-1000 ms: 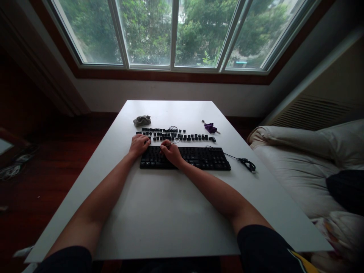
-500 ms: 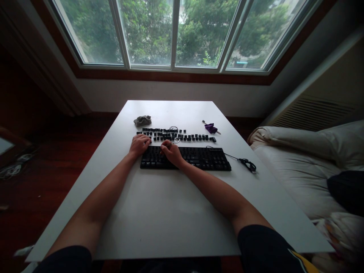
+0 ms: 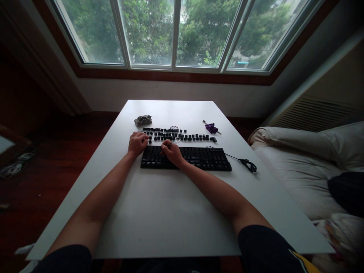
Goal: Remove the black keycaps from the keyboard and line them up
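A black keyboard (image 3: 199, 158) lies flat on the white table, bare of some keycaps as far as I can make out. My right hand (image 3: 173, 152) is over its left half, fingers pinched together; what they hold is too small and dark to name. My left hand (image 3: 137, 143) rests beside the keyboard's upper left corner, fingers loosely bent and apart. Just right of its fingertips sits a single black keycap (image 3: 149, 141), not touched. Beyond the keyboard, loose black keycaps (image 3: 196, 137) stand in uneven rows. A thin pale loop (image 3: 177, 140) lies among them.
A crumpled grey cloth (image 3: 143, 120) lies at the far left of the white table (image 3: 159, 212). A purple cloth (image 3: 211, 128) with a small brush (image 3: 204, 122) is at the far right. The keyboard's coiled cable (image 3: 248, 164) lies to the right, with a pale sofa (image 3: 284, 170) beside the table.
My left hand has let go of a keycap and drawn back slightly left; the keycap now shows at the rows' near left end. The right hand stays nearly still.
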Tool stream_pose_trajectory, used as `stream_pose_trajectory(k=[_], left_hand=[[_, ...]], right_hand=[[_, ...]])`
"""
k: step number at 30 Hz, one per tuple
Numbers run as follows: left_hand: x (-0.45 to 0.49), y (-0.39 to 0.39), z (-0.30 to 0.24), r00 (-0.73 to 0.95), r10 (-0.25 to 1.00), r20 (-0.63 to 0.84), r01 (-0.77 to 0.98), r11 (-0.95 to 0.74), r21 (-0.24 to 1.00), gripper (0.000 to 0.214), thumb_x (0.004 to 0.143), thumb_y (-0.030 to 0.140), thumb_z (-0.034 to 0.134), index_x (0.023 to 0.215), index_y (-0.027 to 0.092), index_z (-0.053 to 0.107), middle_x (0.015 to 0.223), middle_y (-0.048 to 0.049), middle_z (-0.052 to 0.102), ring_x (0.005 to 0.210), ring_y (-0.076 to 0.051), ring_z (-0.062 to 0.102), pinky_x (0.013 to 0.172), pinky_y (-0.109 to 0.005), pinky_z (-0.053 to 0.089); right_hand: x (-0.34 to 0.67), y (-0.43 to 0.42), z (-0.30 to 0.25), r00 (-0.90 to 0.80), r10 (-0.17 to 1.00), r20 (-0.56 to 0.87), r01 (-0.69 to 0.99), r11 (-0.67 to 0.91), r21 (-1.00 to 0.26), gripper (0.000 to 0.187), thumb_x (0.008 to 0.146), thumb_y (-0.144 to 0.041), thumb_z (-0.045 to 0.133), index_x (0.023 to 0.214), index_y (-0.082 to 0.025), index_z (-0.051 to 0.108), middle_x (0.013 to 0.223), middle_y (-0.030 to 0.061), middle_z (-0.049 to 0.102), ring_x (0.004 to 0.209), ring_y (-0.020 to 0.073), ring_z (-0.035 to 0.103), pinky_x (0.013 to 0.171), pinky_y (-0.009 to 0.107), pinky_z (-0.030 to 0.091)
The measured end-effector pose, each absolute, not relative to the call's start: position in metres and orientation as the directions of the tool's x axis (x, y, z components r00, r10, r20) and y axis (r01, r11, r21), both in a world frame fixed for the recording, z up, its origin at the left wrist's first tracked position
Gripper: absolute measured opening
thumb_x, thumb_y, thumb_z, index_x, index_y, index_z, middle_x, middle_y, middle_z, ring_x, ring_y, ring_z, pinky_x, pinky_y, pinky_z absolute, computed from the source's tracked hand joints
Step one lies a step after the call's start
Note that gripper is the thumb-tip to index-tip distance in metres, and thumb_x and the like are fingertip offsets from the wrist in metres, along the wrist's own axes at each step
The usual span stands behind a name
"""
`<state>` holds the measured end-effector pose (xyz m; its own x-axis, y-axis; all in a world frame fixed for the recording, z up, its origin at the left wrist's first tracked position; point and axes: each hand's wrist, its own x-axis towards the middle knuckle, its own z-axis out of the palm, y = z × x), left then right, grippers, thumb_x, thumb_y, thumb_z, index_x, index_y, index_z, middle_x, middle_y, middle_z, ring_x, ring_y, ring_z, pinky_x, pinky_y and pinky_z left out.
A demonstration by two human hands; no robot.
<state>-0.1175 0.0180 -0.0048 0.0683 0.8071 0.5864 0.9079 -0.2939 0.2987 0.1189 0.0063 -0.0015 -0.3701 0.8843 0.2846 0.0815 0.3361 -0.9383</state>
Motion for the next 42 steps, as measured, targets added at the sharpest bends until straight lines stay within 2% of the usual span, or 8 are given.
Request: stream_pose_trajectory(k=[4, 12, 23, 33, 42], left_hand=[[-0.1201, 0.0171, -0.0044, 0.002, 0.817, 0.577, 0.931, -0.212, 0.297, 0.026, 0.081, 0.012, 0.053, 0.093, 0.025, 0.072, 0.098, -0.0046, 0.071, 0.105, -0.028, 0.056, 0.095, -0.045, 0.041], [-0.1174, 0.0178, -0.0059, -0.015, 0.861, 0.508, 0.925, -0.181, 0.335, 0.025, 0.084, 0.021, 0.054, 0.098, 0.027, 0.073, 0.084, -0.0042, 0.071, 0.098, -0.027, 0.058, 0.096, -0.046, 0.037], [-0.1183, 0.0182, -0.0099, 0.01, 0.881, 0.474, 0.935, -0.177, 0.309, 0.023, 0.085, 0.023, 0.054, 0.095, 0.027, 0.073, 0.103, -0.0042, 0.075, 0.105, -0.03, 0.055, 0.095, -0.048, 0.036], [-0.1187, 0.0164, -0.0064, -0.051, 0.854, 0.518, 0.946, -0.125, 0.3, 0.028, 0.086, 0.019, 0.049, 0.099, 0.026, 0.073, 0.102, -0.0067, 0.073, 0.104, -0.031, 0.054, 0.091, -0.048, 0.037], [-0.1243, 0.0186, -0.0109, -0.137, 0.842, 0.522, 0.948, -0.042, 0.316, 0.033, 0.084, 0.016, 0.046, 0.095, 0.026, 0.076, 0.078, -0.0088, 0.07, 0.095, -0.03, 0.058, 0.09, -0.047, 0.038]], right_hand=[[0.1199, 0.0067, -0.0023, -0.365, 0.885, 0.29, 0.097, 0.346, -0.933, 0.021, 0.09, -0.041, 0.053, 0.084, -0.021, 0.057, 0.061, -0.0027, 0.063, 0.058, 0.0147, 0.062, 0.057, 0.024, 0.044], [0.12, 0.0045, 0.0005, -0.359, 0.887, 0.291, 0.09, 0.343, -0.935, 0.022, 0.091, -0.041, 0.053, 0.083, -0.021, 0.057, 0.061, -0.0028, 0.062, 0.06, 0.0148, 0.063, 0.057, 0.023, 0.044], [0.12, 0.0047, 0.0015, -0.359, 0.892, 0.275, 0.097, 0.328, -0.94, 0.023, 0.09, -0.042, 0.053, 0.082, -0.021, 0.057, 0.06, -0.0028, 0.062, 0.06, 0.015, 0.064, 0.058, 0.023, 0.045], [0.1205, 0.0053, 0.0008, -0.362, 0.889, 0.281, 0.107, 0.339, -0.935, 0.021, 0.09, -0.041, 0.053, 0.082, -0.021, 0.058, 0.06, -0.0029, 0.062, 0.059, 0.0149, 0.063, 0.058, 0.024, 0.045], [0.1209, 0.006, -0.0015, -0.374, 0.879, 0.296, 0.095, 0.354, -0.93, 0.021, 0.091, -0.041, 0.053, 0.083, -0.022, 0.058, 0.06, -0.0027, 0.063, 0.058, 0.0148, 0.062, 0.057, 0.023, 0.044]])
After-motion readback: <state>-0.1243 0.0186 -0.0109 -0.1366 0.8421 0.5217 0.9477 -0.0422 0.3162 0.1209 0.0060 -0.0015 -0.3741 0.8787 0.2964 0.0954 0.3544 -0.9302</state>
